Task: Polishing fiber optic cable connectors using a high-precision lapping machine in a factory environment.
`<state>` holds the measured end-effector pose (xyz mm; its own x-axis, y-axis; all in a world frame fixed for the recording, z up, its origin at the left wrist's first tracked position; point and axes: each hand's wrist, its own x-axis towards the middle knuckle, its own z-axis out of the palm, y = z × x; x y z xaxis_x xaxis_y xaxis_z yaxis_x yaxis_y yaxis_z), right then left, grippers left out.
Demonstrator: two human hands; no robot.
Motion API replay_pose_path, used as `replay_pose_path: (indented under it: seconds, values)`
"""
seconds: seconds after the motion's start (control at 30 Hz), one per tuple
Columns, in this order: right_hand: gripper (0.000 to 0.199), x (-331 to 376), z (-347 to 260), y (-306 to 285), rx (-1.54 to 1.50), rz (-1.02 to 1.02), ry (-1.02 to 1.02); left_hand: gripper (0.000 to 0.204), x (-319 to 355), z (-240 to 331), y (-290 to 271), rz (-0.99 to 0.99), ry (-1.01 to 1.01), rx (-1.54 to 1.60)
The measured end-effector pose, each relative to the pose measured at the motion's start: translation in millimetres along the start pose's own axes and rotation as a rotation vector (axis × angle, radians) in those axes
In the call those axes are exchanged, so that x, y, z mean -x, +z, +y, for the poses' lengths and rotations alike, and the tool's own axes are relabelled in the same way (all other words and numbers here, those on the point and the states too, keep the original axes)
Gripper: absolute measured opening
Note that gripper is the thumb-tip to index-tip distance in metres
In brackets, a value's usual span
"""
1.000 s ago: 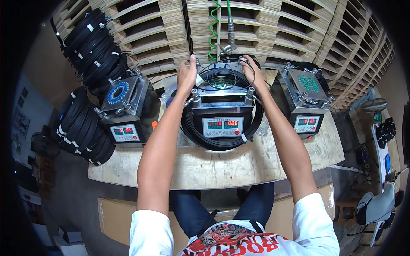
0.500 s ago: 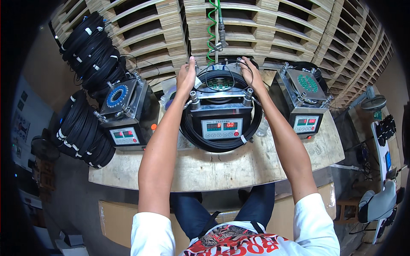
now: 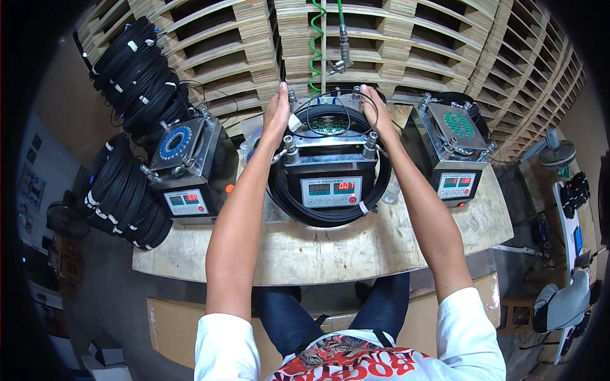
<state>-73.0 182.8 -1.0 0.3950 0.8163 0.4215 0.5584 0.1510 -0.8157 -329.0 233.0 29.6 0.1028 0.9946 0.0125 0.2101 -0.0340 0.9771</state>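
Note:
My left hand (image 3: 277, 117) is at the far left corner of the middle bench machine (image 3: 332, 170), its fingers pressed together beside a corner post. At the far right corner post, my right hand (image 3: 376, 113) is closed in the same way. What the fingers hold on the outer side is hidden. A large coil of black cable (image 3: 330, 220) hangs around the machine's front, below its lit display. Thin loops of cable cross the top, over a round plate with green-tipped parts (image 3: 330, 126). A white tag (image 3: 294, 122) hangs next to my left hand.
Similar machines stand left (image 3: 186, 166) and right (image 3: 448, 152) on the wooden table (image 3: 305, 254). Stacked black cable coils (image 3: 121, 190) rise at the left. An air gun (image 3: 344, 57) on a green hose hangs before the wooden pallets (image 3: 375, 38). A person (image 3: 565, 298) sits far right.
The hanging air gun has swung to the right. The readings on the machines' displays have changed. Both my hands stay at the far corner posts, with only slight shifts.

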Motion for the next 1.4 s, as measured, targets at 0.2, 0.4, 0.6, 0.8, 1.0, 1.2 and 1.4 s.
replay_pose_path:
  seconds: [0.2, 0.4, 0.6, 0.8, 1.0, 1.2, 1.4]
  values:
    - [0.043, 7, 12, 0, 0.019, 0.049, -0.196, 0.083, 9, 9, 6, 0.100, 0.012, -0.193]
    - [0.040, 2, 18, 2, -0.019, 0.061, -0.205, 0.078, 6, 5, 5, 0.124, 0.026, -0.197]
    - [0.039, 6, 14, 4, 0.019, 0.101, -0.179, 0.076, -11, -14, 4, 0.060, 0.059, -0.052]
    - [0.051, 0, 30, -6, 0.090, 0.131, -0.074, 0.071, -21, -22, 13, 0.037, 0.066, 0.071]
    - [0.040, -21, 5, -16, -0.397, -0.205, 0.485, 0.057, -50, -30, -24, 0.034, -0.285, 0.284]
    - [0.029, -63, 45, -19, -0.477, -0.313, 0.517, 0.050, -78, -42, -2, -0.011, -0.239, 0.320]
    - [0.028, -65, 49, -10, -0.606, -0.424, 0.478, 0.042, -98, -73, 2, -0.095, -0.088, 0.407]
